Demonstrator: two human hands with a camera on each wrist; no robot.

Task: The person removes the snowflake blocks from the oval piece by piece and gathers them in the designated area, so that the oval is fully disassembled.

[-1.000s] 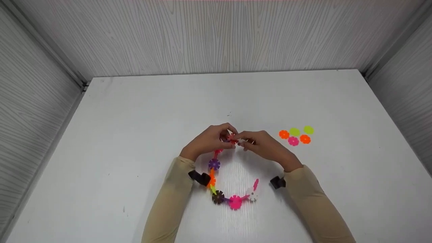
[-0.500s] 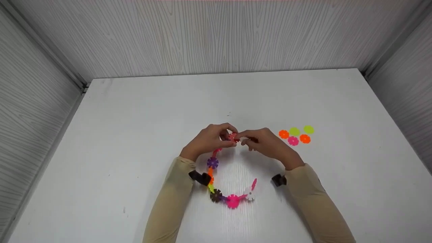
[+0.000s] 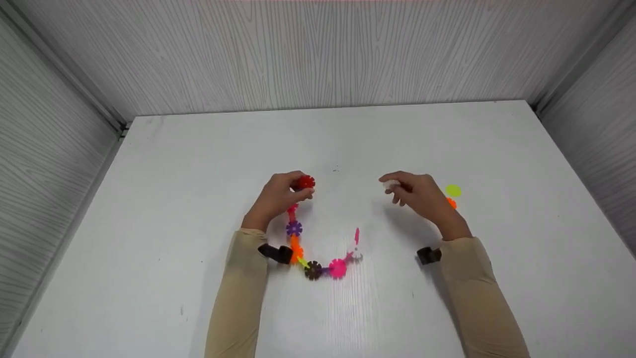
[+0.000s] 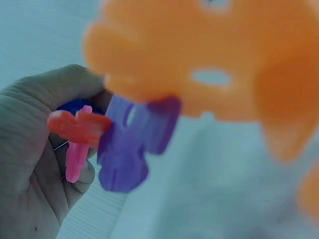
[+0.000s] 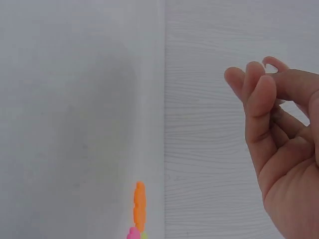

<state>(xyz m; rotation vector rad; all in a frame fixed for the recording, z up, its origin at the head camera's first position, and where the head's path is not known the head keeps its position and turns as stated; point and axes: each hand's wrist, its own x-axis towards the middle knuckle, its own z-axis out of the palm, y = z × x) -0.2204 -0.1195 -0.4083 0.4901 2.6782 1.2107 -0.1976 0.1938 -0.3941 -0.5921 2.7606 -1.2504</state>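
In the head view my left hand (image 3: 274,197) pinches a red notched flower disc (image 3: 307,182) at the upper end of a chain of interlocked discs. From that hand the chain curves down past a purple disc (image 3: 294,228), orange discs (image 3: 296,250) and a dark brown disc (image 3: 313,270) to a bright pink disc (image 3: 338,268). Its other end rises to a pink disc (image 3: 357,235) seen edge-on. My right hand (image 3: 420,195) is apart from the chain and pinches a white disc (image 3: 391,184). In the left wrist view a blurred orange disc (image 4: 164,55) covers much of the scene.
Loose discs lie on the white table (image 3: 198,149) at the right, partly hidden by my right hand; a yellow-green disc (image 3: 453,191) and part of an orange one (image 3: 451,203) show. A wood-grain panel (image 3: 323,54) stands along the table's back edge.
My hands have separated: the left moved left and up, drawing the chain with it, while the right moved right and up with the white disc, now covering some loose discs.
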